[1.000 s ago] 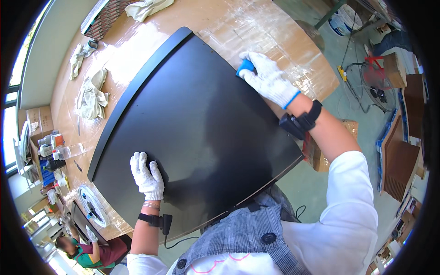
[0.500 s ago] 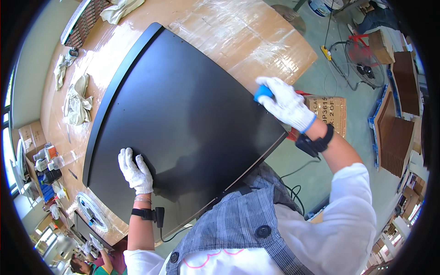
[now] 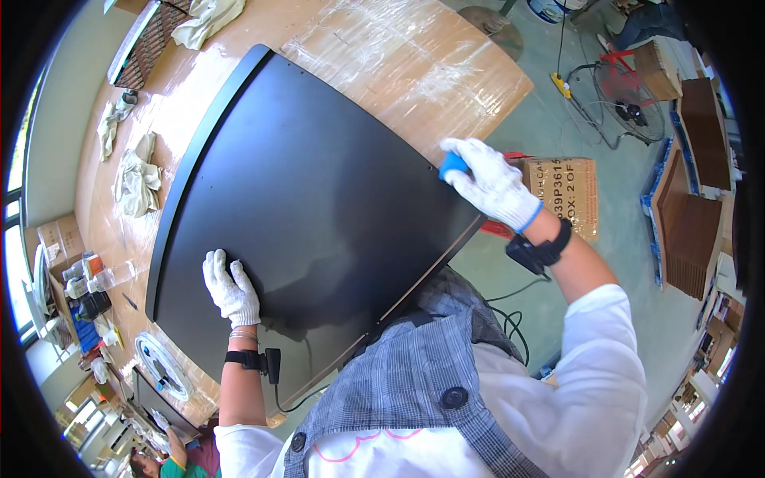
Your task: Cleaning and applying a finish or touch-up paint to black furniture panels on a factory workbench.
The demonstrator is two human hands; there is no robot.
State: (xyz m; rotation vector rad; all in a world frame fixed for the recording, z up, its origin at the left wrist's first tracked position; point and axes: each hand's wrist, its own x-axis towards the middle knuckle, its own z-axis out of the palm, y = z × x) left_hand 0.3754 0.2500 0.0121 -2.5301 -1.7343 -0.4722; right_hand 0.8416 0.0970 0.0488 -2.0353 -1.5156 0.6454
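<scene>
A large black panel (image 3: 319,183) with a raised curved lip along its far left edge lies in front of me. My left hand (image 3: 231,288), in a white knit glove, rests flat on the panel's near left part, fingers stretched out. At the panel's right edge, near its right corner, my gloved right hand (image 3: 492,182) grips a small blue block (image 3: 453,165). The block sits against that edge, and the fingers partly cover it. Small dark holes show along the panel's edge.
The panel lies on a table covered in film-wrapped cardboard (image 3: 414,64). Crumpled cloths (image 3: 137,177) lie at the left. Right of the panel stands a carton (image 3: 570,195). Farther right are a floor fan (image 3: 629,103), a cable and stacked brown panels (image 3: 692,247). Another person (image 3: 179,454) is at lower left.
The whole view has shifted slightly. My right hand with the blue block has slid a little along the panel's edge toward the near right corner. My left hand stays on the panel.
</scene>
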